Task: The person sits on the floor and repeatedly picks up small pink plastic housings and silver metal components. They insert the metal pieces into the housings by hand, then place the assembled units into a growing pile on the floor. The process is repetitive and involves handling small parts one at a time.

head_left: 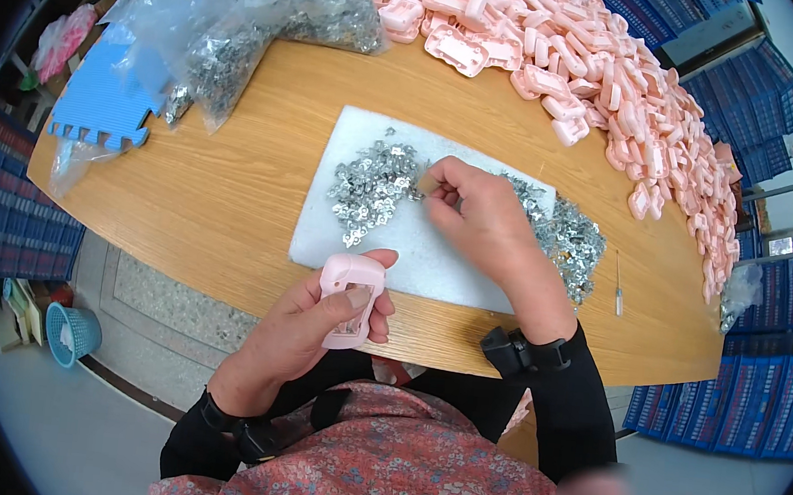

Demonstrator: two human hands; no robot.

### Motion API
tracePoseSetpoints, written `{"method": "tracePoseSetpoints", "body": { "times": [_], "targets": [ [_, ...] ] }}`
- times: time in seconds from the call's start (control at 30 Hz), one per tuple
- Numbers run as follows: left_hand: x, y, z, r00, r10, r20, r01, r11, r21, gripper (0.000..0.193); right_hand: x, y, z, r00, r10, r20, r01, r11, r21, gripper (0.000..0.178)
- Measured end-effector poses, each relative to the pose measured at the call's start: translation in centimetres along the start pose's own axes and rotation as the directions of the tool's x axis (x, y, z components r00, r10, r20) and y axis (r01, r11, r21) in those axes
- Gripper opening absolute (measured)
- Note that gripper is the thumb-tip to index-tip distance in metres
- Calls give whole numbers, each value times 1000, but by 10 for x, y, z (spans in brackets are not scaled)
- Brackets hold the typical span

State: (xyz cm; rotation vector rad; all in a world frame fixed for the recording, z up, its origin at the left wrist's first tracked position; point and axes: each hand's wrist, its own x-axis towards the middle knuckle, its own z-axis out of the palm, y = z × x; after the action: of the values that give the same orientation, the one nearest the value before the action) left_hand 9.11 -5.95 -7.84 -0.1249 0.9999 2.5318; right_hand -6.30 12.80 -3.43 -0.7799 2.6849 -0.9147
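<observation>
My left hand [298, 329] is wrapped round a pink plastic casing [345, 268], its thumb lying over the opening in the casing's face. The casing is held upright in front of the near edge of a white foam sheet [416, 240]. Over that sheet, my right hand [477, 208] is closed in a pinch at the right side of a pile of small silvery metal pieces [371, 186]. What the pinched fingertips hold is too small to make out. A second heap of metal pieces [573, 245] lies right of the hand, partly hidden behind it.
Many pink casings [612, 87] are heaped along the table's far right side. Clear bags of metal parts [315, 6] and a blue foam mat [106, 91] lie at the far left. A thin screwdriver [618, 297] rests on the wooden table [219, 202]. Blue crates [765, 388] stand beyond.
</observation>
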Motion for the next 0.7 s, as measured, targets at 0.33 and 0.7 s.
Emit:
{"method": "tracePoseSetpoints", "body": {
  "times": [0.33,0.7],
  "targets": [
    [1,3,2,1000,0,-8,0,1000,17,50,10,6,12,927,-375,-29,361,909,-210,17],
    [0,1,2,1000,5,-15,-4,1000,19,50,-5,-7,-2,995,-91,33,91,996,13,16]
  ]
}}
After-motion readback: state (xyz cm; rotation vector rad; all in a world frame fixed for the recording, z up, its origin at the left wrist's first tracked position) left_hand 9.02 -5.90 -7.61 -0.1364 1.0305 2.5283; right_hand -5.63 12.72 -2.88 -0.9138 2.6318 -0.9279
